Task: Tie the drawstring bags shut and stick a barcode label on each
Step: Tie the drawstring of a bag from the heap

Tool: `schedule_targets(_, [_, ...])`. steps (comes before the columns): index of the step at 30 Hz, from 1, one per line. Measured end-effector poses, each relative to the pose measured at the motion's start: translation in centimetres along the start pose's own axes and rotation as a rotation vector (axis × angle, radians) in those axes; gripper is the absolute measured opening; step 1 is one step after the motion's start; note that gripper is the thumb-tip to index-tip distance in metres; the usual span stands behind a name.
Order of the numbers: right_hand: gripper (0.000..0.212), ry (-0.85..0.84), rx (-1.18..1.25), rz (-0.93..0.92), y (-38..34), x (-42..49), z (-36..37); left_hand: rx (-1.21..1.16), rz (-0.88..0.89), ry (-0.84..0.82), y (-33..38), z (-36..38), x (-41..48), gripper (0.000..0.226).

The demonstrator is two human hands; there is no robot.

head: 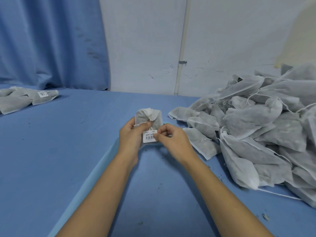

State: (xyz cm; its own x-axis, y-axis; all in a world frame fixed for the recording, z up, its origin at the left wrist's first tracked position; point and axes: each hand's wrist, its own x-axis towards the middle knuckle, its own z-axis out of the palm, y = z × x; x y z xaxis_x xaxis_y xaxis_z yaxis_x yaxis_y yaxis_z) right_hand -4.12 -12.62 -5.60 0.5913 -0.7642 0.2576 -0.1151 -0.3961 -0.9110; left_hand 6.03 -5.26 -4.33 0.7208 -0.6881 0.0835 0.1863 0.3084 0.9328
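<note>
Holding the drawstring bag [147, 115] just above the blue surface [59, 151], I have my left hand [130, 135] curled round its left side, thumb pressed over the drawstring [140, 124] where the neck is gathered. The neck looks cinched, so I judge the tying done and the sticking to be the step in hand.

My right hand [172, 141] pinches the barcode label [149, 136] by its right edge, between thumb and forefinger, with the other fingers curled in. The label lies with its long side running left to right, against the near part of the bag, straight between my two hands and touching the left palm. The bag's long axis runs away from me, neck at the far end.

So the move turns on the label lying flat across the bag's near face. My left hand backs the cloth from behind, and the right is the one to press. Whether the label has already stuck, I cannot tell.

A pile of bags [256, 125] lies at the right, and labelled bags [25, 98] at the far left.
</note>
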Motion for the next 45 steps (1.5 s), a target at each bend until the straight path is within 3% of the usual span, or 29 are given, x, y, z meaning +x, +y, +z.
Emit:
schedule_targets(8, [0.023, 0.066, -0.047, 0.002, -0.4, -0.3, 0.2, -0.010, -0.004, -0.031, 0.4, 0.0, -0.2, 0.009])
schedule_targets(13, [0.054, 0.119, 0.043, 0.040, -0.7, -0.3, 0.1, -0.073, -0.081, -0.065, 0.7, -0.5, 0.1, 0.002])
schedule_targets(16, [0.033, 0.010, 0.229, 0.062, -0.9, -0.3, 0.1, -0.138, -0.080, -0.206, 0.8, -0.1, 0.0, 0.016])
schedule_targets(18, [0.028, 0.061, 0.346, 0.058, -1.0, -0.3, 0.0, -0.141, -0.056, -0.259, 0.6, 0.1, -0.2, 0.029])
schedule_targets(26, [0.022, 0.209, 0.536, 0.073, -1.0, 0.0, 0.1, -0.076, -0.122, -0.172, -0.7, 0.4, -0.3, 0.025])
schedule_targets(31, [0.022, 0.221, 0.522, 0.056, -1.3, -0.1, 0.5, -0.026, -0.091, -0.162, -0.5, 0.9, -0.6, 0.014])
schedule_targets(36, [0.028, 0.264, 0.372, -0.036, -1.3, -0.4, 1.1, 0.176, 0.128, -0.137, -1.2, 2.1, -1.3, 0.034])
schedule_targets(41, [0.023, 0.257, 0.485, -0.015, -1.5, -0.4, 1.3, 0.040, 0.073, -0.138, -1.4, 1.8, -1.1, 0.029])
schedule_targets(45, [0.025, 0.239, 0.440, -0.028, -1.3, -0.2, 1.1, 0.081, 0.073, -0.172, -1.5, 1.3, -0.7, 0.030])
